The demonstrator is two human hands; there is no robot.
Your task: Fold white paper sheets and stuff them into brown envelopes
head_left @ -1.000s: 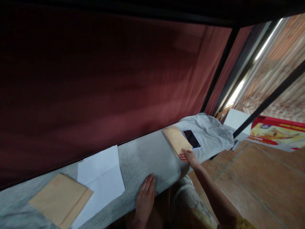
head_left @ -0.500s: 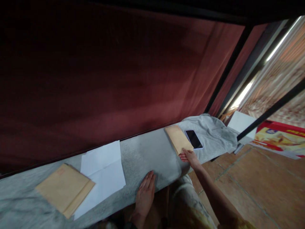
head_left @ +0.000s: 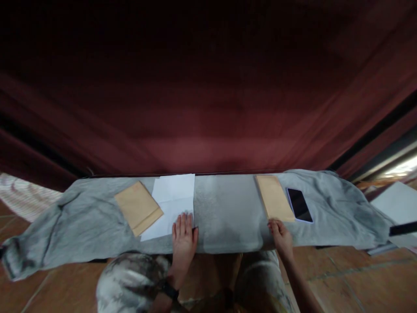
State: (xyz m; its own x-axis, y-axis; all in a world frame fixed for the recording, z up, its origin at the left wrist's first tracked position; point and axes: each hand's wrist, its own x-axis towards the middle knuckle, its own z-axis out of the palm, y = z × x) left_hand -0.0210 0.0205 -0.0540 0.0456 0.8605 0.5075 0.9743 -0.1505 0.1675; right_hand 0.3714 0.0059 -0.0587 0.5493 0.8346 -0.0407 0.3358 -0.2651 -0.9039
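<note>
My left hand [head_left: 184, 237] lies with its fingers stretched out over the lower right corner of the white paper sheets [head_left: 174, 198], which show a crease across the middle. A stack of brown envelopes [head_left: 138, 206] overlaps the left part of these sheets, set at a slant. At the right, my right hand [head_left: 280, 234] has its fingers closed at the near edge of another brown envelope [head_left: 274, 198]; whether it is one envelope or several, I cannot tell. A phone [head_left: 299, 205] with a dark screen lies just right of that envelope.
Grey cloth [head_left: 228, 217] covers the long narrow bench, rumpled at both ends. A dark red curtain [head_left: 208, 152] hangs behind it. White board or paper [head_left: 399, 202] stands past the right end, and tiled floor [head_left: 345, 274] shows in front.
The view has swung left and levelled. My left hand has moved from the bare cloth onto the corner of the white sheets. My right hand stays at the envelope's near edge.
</note>
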